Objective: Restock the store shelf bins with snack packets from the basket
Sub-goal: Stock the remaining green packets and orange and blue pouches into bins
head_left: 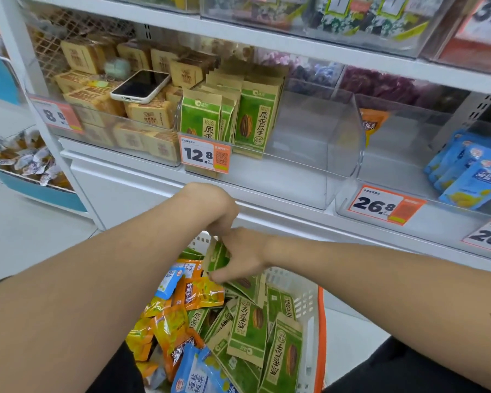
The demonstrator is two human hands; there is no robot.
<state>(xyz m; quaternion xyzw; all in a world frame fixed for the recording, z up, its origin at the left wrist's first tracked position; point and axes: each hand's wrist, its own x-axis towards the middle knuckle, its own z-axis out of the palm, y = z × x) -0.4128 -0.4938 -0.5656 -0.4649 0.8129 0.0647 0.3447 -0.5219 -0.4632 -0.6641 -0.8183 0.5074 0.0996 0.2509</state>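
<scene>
R hand (247, 258) pinches flat green paper packet (217, 258) at far edge of white slotted plastic basket (304, 302), L hand (213, 207) fingers curled at its top, grip unclear, w/ matching packets (255, 120) upright at left end of clear rigid bin (309, 143).

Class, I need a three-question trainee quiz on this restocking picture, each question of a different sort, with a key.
1. True or false: a phone lies on top of the brown packets.
2. What price is shown in front of the shelf's green packets? A 26.8, B 12.8, C 39.
3. Fill in: the held packet above the basket is coloured ___.
Key: 1 true; 2 B; 3 green.
</scene>
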